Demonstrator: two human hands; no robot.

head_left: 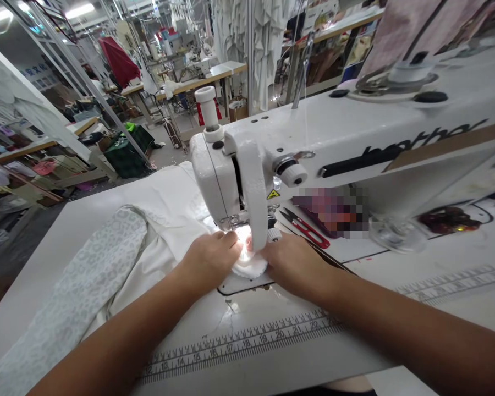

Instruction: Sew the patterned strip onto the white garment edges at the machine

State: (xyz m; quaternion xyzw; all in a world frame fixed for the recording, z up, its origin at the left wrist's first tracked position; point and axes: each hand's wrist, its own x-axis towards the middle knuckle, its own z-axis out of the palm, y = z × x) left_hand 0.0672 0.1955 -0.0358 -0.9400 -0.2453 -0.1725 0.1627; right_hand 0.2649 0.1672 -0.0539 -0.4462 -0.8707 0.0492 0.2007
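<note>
The left hand (209,261) and right hand (292,264) sit close together at the centre of the view, a narrow gap between them, with their fingers on a fluffy white cloth (249,269) that bunches up between them. Both press on it from above, one on either side of the sewing machine's needle area; whether either hand actually pinches the cloth is hard to tell. The cloth lies just at 12 o'clock from the hands' meeting point, running under the presser foot (231,222) of a white Brother sewing machine (334,126), whose head rises at 1 o'clock. It joins a white garment (165,203) that spreads toward 10 o'clock across the white sewing table (107,231). A pale patterned fabric (82,275) lies on the table at 8 o'clock, beside the left forearm. Red-handled thread snips (305,228) rest at 2 o'clock, just beyond the right hand. A printed ruler strip (239,344) runs along the table's near edge at 6 o'clock. Far off at 11 o'clock stands a green crate (126,151).
</note>
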